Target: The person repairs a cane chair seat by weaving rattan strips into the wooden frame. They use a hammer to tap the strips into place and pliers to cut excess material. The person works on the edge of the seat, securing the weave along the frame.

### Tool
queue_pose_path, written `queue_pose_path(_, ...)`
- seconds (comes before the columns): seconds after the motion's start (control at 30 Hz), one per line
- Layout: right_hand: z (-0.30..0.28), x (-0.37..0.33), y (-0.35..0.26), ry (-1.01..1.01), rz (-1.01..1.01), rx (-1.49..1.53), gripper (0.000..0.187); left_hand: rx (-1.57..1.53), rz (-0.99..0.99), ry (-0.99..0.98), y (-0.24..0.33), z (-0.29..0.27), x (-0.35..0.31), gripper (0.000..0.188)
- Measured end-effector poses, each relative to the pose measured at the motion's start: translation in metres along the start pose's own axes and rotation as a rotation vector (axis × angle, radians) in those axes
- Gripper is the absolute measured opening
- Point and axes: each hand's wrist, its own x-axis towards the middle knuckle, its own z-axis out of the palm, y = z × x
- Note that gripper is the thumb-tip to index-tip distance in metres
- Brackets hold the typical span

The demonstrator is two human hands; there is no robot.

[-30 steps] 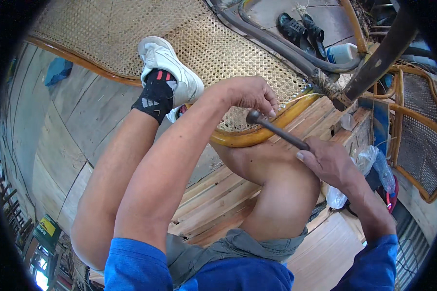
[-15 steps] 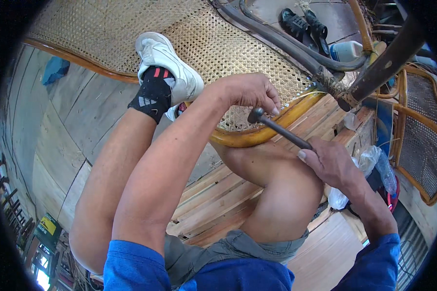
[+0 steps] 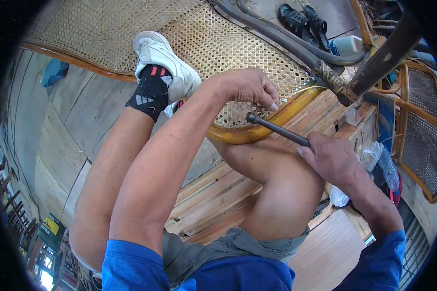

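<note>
My right hand [image 3: 332, 157] grips a dark metal hammer [image 3: 281, 131] by its handle, low above my bent knee. The hammer's small head is beside the yellow-brown rattan rim [image 3: 296, 107] of a woven cane panel [image 3: 243, 43]. Just above that rim, my left hand [image 3: 252, 89] is bent at the wrist with its thumb and fingers pinched together at the panel's edge. Whatever the pinch holds, if anything, is too small to make out. A pale thin strand [image 3: 308, 88] and white bits lie along the edge past my fingers.
My white shoe [image 3: 162, 63] rests on the cane panel. Dark poles [image 3: 383, 58] bound with cane cross at the upper right, near black sandals [image 3: 303, 24] and a white bottle [image 3: 346, 46]. Wooden slats [image 3: 218, 194] lie beneath my leg; another cane-panelled frame [image 3: 422, 131] stands at the right.
The hammer head has turned and sits a little lower, nearer the rim. My left hand has shifted slightly up and left, still pinched. My right hand keeps its grip on the handle.
</note>
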Motion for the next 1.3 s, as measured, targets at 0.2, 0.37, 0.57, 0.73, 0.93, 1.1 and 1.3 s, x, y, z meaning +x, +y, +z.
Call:
queue_pose_path(0.2, 0.002, 0.0, 0.0, -0.004, -0.006, 0.003, 0.031, -0.09, -0.044, 0.071, 0.002, 0.0, -0.013, 0.026)
queue_pose_path(0.37, -0.006, -0.005, 0.019, 0.167, -0.117, 0.206, 0.024, 0.298, 0.067, 0.773, -0.026, 0.019, -0.039, 0.052)
queue_pose_path(0.57, -0.007, -0.007, 0.017, 0.174, 0.048, 0.269, 0.023, 0.573, -0.252, 1.112, -0.045, 0.104, -0.053, 0.074)
queue_pose_path(0.73, 0.014, 0.007, 0.028, 0.253, -0.153, 0.308, 0.026, 0.481, -0.482, 1.165, -0.03, 0.126, -0.057, 0.081)
queue_pose_path(0.93, 0.016, 0.001, 0.024, 0.156, -0.045, 0.445, 0.026, 0.37, -0.526, 1.14, -0.021, 0.121, -0.053, 0.09)
queue_pose_path(1.1, 0.014, 0.0, 0.027, 0.075, -0.038, 0.346, 0.032, 0.405, -0.519, 1.008, -0.011, 0.11, -0.063, 0.091)
queue_pose_path(1.3, 0.02, 0.009, 0.02, 0.052, -0.063, 0.171, 0.036, 0.301, -0.139, 1.08, -0.064, 0.115, -0.089, 0.072)
